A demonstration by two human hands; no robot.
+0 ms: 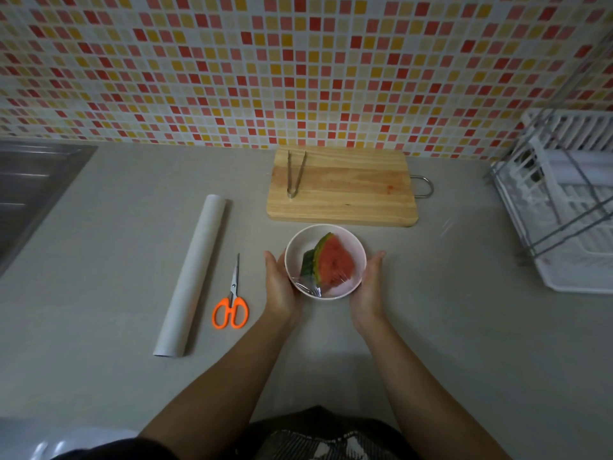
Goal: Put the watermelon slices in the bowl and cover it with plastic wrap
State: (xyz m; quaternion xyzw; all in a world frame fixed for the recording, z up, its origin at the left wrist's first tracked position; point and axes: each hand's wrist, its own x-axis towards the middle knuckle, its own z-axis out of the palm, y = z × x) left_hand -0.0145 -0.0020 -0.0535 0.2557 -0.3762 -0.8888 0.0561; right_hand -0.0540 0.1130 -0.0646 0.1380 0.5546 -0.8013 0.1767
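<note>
Bowl [325, 262] on the worktop [447, 327], just in front of the cutting board [341, 187]. Watermelon slices [328, 262] lie inside it, red flesh up, under plastic wrap [310, 287] that shows creases at the near rim. Left hand [280, 283] and right hand [370, 287] are open, palms cupped against opposite sides of the bowl. Tongs [295, 174] rest on the board. Wrap roll [192, 280] and orange-handled scissors [231, 302] lie to the left, apart from the bowl. Dish rack [560, 207] at right.
</note>
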